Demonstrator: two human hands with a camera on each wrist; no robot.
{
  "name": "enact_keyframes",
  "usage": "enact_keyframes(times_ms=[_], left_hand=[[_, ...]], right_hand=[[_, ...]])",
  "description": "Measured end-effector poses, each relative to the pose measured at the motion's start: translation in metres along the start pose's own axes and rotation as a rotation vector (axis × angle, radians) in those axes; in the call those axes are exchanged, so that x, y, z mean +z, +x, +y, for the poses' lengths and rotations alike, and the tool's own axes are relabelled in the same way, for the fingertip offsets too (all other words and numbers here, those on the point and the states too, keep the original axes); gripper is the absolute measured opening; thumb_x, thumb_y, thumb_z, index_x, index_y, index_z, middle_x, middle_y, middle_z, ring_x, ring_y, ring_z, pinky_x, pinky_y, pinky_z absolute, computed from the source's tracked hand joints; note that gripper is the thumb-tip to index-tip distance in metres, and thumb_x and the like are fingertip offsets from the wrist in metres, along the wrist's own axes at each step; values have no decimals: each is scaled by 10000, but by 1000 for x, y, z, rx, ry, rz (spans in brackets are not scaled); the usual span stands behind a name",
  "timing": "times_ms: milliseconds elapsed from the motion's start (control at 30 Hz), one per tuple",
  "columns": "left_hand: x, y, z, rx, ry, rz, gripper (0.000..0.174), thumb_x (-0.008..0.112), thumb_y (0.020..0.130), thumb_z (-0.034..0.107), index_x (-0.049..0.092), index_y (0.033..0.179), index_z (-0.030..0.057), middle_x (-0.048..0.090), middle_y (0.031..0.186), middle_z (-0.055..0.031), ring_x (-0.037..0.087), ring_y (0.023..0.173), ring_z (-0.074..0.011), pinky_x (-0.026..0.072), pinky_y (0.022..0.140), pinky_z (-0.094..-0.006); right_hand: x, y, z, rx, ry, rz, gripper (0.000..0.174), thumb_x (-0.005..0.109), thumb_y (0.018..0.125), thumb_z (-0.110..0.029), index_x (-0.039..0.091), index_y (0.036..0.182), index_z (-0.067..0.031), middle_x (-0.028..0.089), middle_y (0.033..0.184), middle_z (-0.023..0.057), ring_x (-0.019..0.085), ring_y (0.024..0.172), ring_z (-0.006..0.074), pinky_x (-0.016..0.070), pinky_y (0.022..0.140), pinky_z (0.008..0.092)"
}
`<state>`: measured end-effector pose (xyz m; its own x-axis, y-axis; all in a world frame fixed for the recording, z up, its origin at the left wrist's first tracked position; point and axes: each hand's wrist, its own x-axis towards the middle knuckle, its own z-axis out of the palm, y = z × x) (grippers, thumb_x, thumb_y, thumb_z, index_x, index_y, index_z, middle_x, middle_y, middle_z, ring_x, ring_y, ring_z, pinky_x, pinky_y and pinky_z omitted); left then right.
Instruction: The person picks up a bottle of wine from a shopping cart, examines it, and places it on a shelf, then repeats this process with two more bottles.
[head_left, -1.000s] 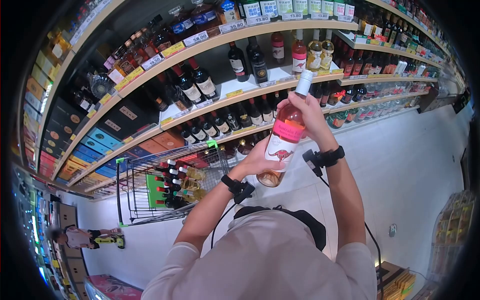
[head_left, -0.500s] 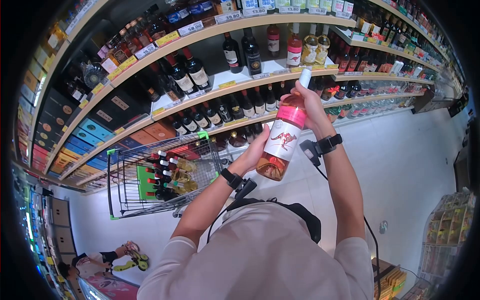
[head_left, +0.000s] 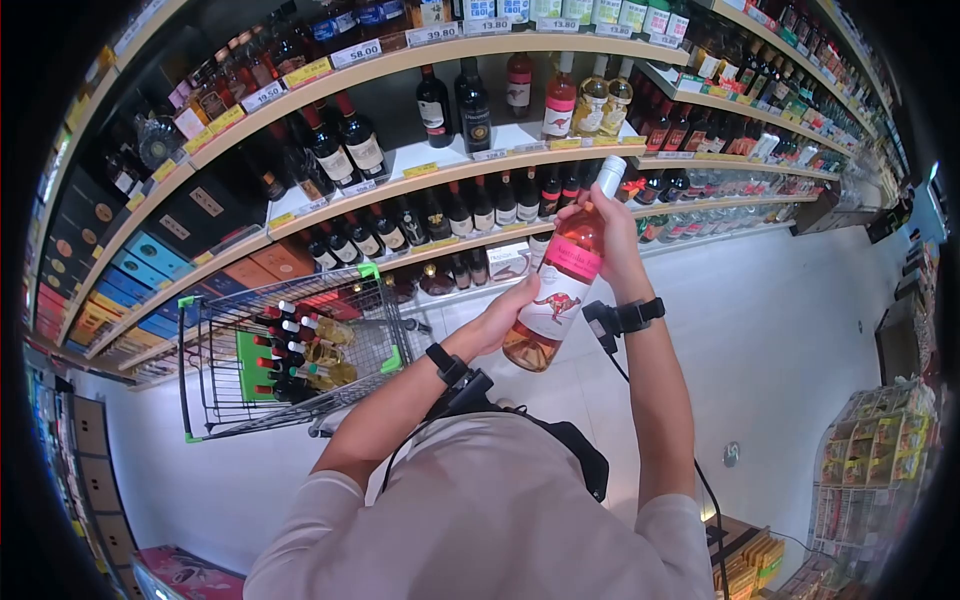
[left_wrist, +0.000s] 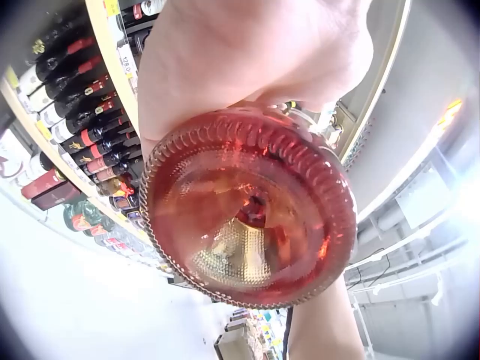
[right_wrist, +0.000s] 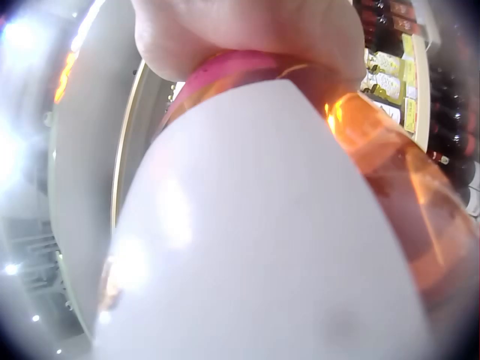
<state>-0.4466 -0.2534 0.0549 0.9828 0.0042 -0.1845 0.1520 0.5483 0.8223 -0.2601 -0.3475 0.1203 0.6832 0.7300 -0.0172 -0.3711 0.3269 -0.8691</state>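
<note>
A rosé wine bottle (head_left: 553,303), with a pink band, a white kangaroo label and a white cap, is held at a slant in front of the body. My right hand (head_left: 618,240) grips it round the neck and shoulder. Lower down, my left hand (head_left: 506,314) holds the side near the base, thumb along the label. The ridged glass base of the bottle (left_wrist: 247,217) fills the left wrist view, below the left hand (left_wrist: 255,56). From the right wrist, the bottle's white label (right_wrist: 255,225) looms large under the right hand (right_wrist: 255,30).
Left of me stands a shopping cart (head_left: 215,385) with several wine bottles (head_left: 310,350) lying in it. Shelves of wine (head_left: 420,170) curve across the front; a similar pink-labelled bottle (head_left: 559,105) stands there beside white wines. A stacked goods display (head_left: 870,450) is at the right.
The shelves and cart have shifted left in the head view, along with the held bottle. Both hands keep their hold. A person with a green scooter at the lower left has gone out of view.
</note>
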Motion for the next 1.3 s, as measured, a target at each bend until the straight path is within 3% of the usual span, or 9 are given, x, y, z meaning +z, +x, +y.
enact_keyframes(times_ms=[67, 200, 367, 467, 600, 967, 1100, 1200, 1300], left_hand=[[7, 2, -2, 108, 213, 48, 536, 597, 1015, 317, 404, 1445, 63, 581, 1317, -89, 572, 1209, -189, 453, 1042, -350], [5, 19, -2, 68, 464, -23, 859, 846, 747, 145, 362, 1449, 39, 566, 1291, -85, 549, 1178, -167, 423, 1056, -326], [-4, 42, -16, 10, 578, 43, 892, 871, 714, 192, 361, 1416, -11, 551, 1291, -108, 544, 1186, -177, 407, 1073, -322], [-14, 62, -24, 30, 613, 30, 884, 863, 713, 179, 353, 1410, -10, 541, 1297, -111, 536, 1201, -186, 397, 1081, -324], [-26, 100, -18, 96, 607, -63, 886, 855, 715, 159, 332, 1409, -9, 530, 1310, -117, 518, 1231, -204, 373, 1101, -332], [-65, 204, 49, 254, 660, -176, 996, 883, 713, 192, 273, 1481, 23, 502, 1386, -141, 483, 1318, -243, 372, 1119, -358], [-58, 211, 77, 471, 925, 118, 1012, 921, 640, 174, 346, 1460, 31, 580, 1303, -150, 541, 1245, -287, 407, 1079, -376], [-66, 220, 83, 415, 904, 209, 996, 938, 602, 209, 396, 1422, 55, 679, 1131, -134, 650, 1094, -281, 501, 950, -380], [-67, 212, 112, 358, 867, 292, 991, 927, 619, 295, 393, 1418, 51, 624, 1246, -156, 638, 1135, -317, 520, 939, -401]], right_hand=[[-2, -4, -3, -34, -20, 24, 315, 531, 1031, -346, 560, 939, -46, 709, 863, 161, 702, 806, 252, 579, 739, 364], [-13, -8, -4, -54, -129, 14, 285, 565, 1010, -307, 575, 955, -28, 717, 869, 159, 704, 789, 228, 574, 729, 347], [-37, 2, 7, 27, -187, 77, 262, 591, 993, -252, 605, 973, 9, 726, 853, 155, 699, 730, 187, 563, 692, 318], [-36, 6, -1, 68, -229, 125, 209, 637, 956, -216, 570, 909, -24, 710, 847, 156, 704, 796, 208, 567, 700, 331], [-47, 30, 0, 1, -287, 349, 240, 704, 907, -208, 577, 923, -5, 678, 792, 121, 695, 744, 203, 557, 696, 321], [-46, 111, -18, -298, -633, 234, 94, 632, 861, -34, 590, 795, 19, 682, 715, 106, 675, 704, 181, 531, 708, 313], [-35, 136, -6, -325, -711, 235, 97, 642, 838, 9, 582, 763, 7, 686, 705, 90, 673, 681, 163, 523, 683, 288], [-32, 159, 2, -340, -796, 178, 102, 645, 834, 4, 577, 759, -5, 688, 703, 81, 666, 679, 150, 510, 661, 285], [-15, 182, 7, -353, -791, 146, 168, 715, 812, -109, 659, 710, 13, 684, 668, 73, 644, 631, 138, 500, 602, 306]])
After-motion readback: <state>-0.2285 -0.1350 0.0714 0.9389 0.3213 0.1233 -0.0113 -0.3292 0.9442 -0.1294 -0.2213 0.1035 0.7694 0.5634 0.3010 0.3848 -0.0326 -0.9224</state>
